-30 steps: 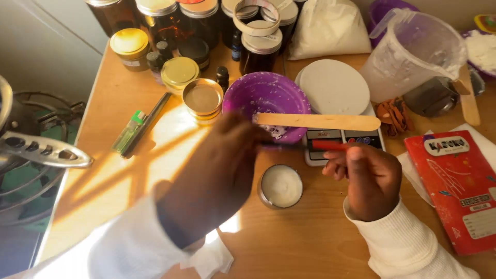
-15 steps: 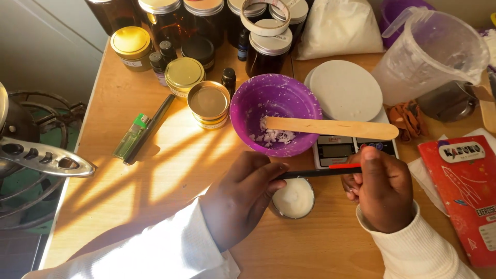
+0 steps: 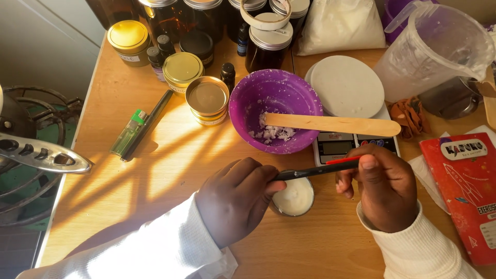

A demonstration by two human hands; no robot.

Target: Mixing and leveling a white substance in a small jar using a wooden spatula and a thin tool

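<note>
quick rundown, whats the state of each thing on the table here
small tin: open, full of white cream
purple bowl: nearly empty, white residue
wooden stick: resting across the bowl
black and red tool: held by both hands
gold tin: open, filled
plastic jug: empty, smeared

Low in the frame's centre, the left hand (image 3: 235, 199) cups a small round tin (image 3: 293, 197) of white cream, while the right hand (image 3: 385, 191) holds a black-and-red stick (image 3: 316, 169) across it. Just above, a wooden spatula (image 3: 333, 124) rests in a purple bowl (image 3: 274, 116) beside a kitchen scale (image 3: 356, 142).
</note>
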